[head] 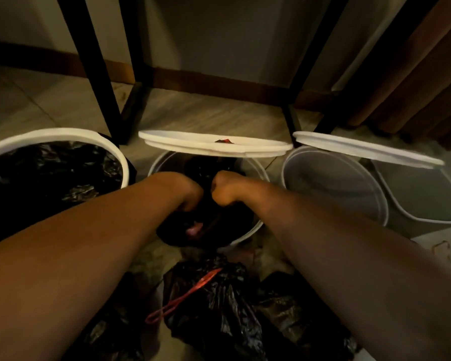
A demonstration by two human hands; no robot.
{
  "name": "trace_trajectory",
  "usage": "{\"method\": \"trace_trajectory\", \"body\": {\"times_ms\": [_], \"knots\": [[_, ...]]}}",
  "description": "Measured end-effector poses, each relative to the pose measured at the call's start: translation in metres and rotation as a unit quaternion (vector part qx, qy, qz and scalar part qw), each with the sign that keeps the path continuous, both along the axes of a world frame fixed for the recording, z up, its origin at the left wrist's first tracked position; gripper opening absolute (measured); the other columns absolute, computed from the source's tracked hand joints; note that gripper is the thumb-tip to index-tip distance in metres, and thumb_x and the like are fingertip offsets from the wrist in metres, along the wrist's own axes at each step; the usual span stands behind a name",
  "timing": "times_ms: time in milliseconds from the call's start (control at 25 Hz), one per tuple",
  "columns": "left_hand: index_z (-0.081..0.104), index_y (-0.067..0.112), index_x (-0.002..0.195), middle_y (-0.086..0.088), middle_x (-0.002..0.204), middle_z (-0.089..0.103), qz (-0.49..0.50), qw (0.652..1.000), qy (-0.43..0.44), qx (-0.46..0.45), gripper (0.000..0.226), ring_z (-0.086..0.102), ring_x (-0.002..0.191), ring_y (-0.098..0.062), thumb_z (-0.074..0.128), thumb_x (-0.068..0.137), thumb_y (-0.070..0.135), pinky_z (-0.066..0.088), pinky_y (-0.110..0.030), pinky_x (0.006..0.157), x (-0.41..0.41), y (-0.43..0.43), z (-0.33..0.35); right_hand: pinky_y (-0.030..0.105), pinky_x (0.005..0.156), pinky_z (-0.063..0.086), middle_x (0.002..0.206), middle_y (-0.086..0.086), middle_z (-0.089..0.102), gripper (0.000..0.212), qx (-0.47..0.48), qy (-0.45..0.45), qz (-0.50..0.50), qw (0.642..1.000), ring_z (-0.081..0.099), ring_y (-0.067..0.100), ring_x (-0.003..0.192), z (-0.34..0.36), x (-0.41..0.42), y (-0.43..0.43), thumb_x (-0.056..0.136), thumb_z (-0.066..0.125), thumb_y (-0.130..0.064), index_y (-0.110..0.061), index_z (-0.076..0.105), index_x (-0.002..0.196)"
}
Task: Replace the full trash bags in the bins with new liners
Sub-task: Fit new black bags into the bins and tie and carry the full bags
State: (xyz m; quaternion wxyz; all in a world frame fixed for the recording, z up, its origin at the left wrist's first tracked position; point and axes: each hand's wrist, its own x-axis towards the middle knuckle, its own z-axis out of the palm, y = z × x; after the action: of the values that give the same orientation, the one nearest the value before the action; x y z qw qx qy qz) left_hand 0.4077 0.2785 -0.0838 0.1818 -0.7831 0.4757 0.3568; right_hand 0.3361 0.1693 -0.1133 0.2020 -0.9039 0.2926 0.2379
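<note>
Three white bins stand in a row on the floor. The middle bin [255,170] holds a black trash bag [214,225]. My left hand [189,190] and my right hand [223,190] reach into it side by side, fingers curled down into the black plastic, each gripping the bag. The middle bin's lid [214,147] is tipped up behind my hands. The left bin [57,134] is lined with a black bag [50,173]. The right bin [336,183] shows a bare pale inside with its lid [365,149] raised.
A black bag with a red drawstring [214,300] lies on the floor in front of the bins, between my forearms. Black table legs [94,63] stand behind the bins. A brown curtain [414,74] hangs at the right, a wall with brown skirting behind.
</note>
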Motion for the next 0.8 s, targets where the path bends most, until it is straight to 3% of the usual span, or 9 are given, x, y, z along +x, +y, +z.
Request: {"method": "trace_trajectory", "body": {"times_ms": [160, 280, 360, 440, 600, 640, 720, 800], "knots": [[0.055, -0.001, 0.144, -0.018, 0.151, 0.056, -0.078, 0.996, -0.035, 0.035, 0.04, 0.052, 0.141, -0.034, 0.048, 0.109, 0.016, 0.043, -0.042, 0.111, 0.012, -0.006, -0.022, 0.034, 0.092, 0.046, 0.138, 0.022, 0.061, 0.037, 0.0, 0.079, 0.072, 0.994, 0.06, 0.038, 0.124, -0.028, 0.011, -0.004, 0.102, 0.057, -0.018, -0.003, 0.061, 0.136], [0.059, 0.005, 0.143, -0.015, 0.149, 0.057, 0.037, 0.999, 0.006, -0.014, 0.039, 0.054, 0.137, -0.034, 0.054, 0.107, 0.018, 0.043, -0.043, 0.111, 0.007, -0.006, -0.018, 0.028, 0.082, 0.041, 0.138, 0.018, 0.062, 0.039, -0.021, 0.091, 0.101, 0.991, 0.062, 0.034, 0.122, -0.015, 0.006, 0.002, 0.101, 0.057, -0.021, -0.008, 0.062, 0.137], [0.066, 0.015, 0.136, -0.011, 0.142, 0.064, 0.074, 0.993, 0.016, -0.089, 0.036, 0.062, 0.123, -0.031, 0.062, 0.101, 0.025, 0.048, -0.04, 0.106, 0.016, -0.008, -0.003, 0.028, 0.078, 0.043, 0.129, 0.014, 0.068, 0.036, -0.061, 0.051, 0.117, 0.99, 0.067, 0.032, 0.114, 0.009, -0.002, 0.002, 0.096, 0.062, -0.025, -0.013, 0.068, 0.129], [0.07, 0.025, 0.127, -0.007, 0.13, 0.068, 0.041, 0.986, -0.007, -0.163, 0.032, 0.064, 0.111, -0.026, 0.061, 0.096, 0.025, 0.051, -0.038, 0.097, 0.025, 0.0, 0.02, 0.029, 0.076, 0.044, 0.118, 0.009, 0.072, 0.031, -0.105, -0.037, 0.111, 0.988, 0.068, 0.03, 0.106, 0.036, -0.017, 0.0, 0.088, 0.066, -0.024, -0.022, 0.072, 0.118], [0.073, 0.027, 0.123, -0.004, 0.125, 0.07, 0.038, 0.971, -0.018, -0.237, 0.034, 0.063, 0.11, -0.026, 0.064, 0.09, 0.029, 0.054, -0.036, 0.093, 0.017, 0.033, 0.047, 0.035, 0.086, 0.051, 0.118, 0.008, 0.07, 0.031, -0.132, -0.166, -0.005, 0.977, 0.066, 0.032, 0.105, 0.069, -0.07, 0.006, 0.088, 0.065, -0.023, -0.031, 0.07, 0.117], [0.071, 0.029, 0.125, -0.002, 0.126, 0.069, 0.04, 0.971, -0.005, -0.237, 0.039, 0.063, 0.111, -0.024, 0.069, 0.087, 0.037, 0.055, -0.037, 0.095, 0.014, 0.041, 0.051, 0.037, 0.086, 0.054, 0.116, 0.009, 0.07, 0.027, -0.139, -0.198, -0.043, 0.969, 0.066, 0.032, 0.101, 0.072, -0.079, 0.01, 0.089, 0.064, -0.023, -0.031, 0.071, 0.115], [0.062, 0.035, 0.134, 0.008, 0.13, 0.066, 0.065, 0.976, 0.081, -0.193, 0.07, 0.062, 0.112, -0.016, 0.084, 0.07, 0.055, 0.054, -0.035, 0.098, 0.012, 0.05, 0.062, 0.04, 0.087, 0.057, 0.117, 0.009, 0.071, 0.023, -0.142, -0.209, -0.09, 0.963, 0.066, 0.031, 0.102, 0.074, -0.084, 0.012, 0.094, 0.062, -0.03, -0.027, 0.072, 0.114], [0.048, 0.034, 0.148, 0.011, 0.138, 0.058, 0.058, 0.981, 0.124, -0.136, 0.103, 0.058, 0.119, -0.012, 0.093, 0.058, 0.056, 0.05, -0.029, 0.101, 0.006, 0.051, 0.061, 0.037, 0.09, 0.054, 0.131, 0.007, 0.066, 0.041, -0.095, -0.144, -0.1, 0.98, 0.064, 0.03, 0.115, 0.079, -0.08, 0.007, 0.095, 0.065, -0.046, -0.023, 0.066, 0.129]]}}
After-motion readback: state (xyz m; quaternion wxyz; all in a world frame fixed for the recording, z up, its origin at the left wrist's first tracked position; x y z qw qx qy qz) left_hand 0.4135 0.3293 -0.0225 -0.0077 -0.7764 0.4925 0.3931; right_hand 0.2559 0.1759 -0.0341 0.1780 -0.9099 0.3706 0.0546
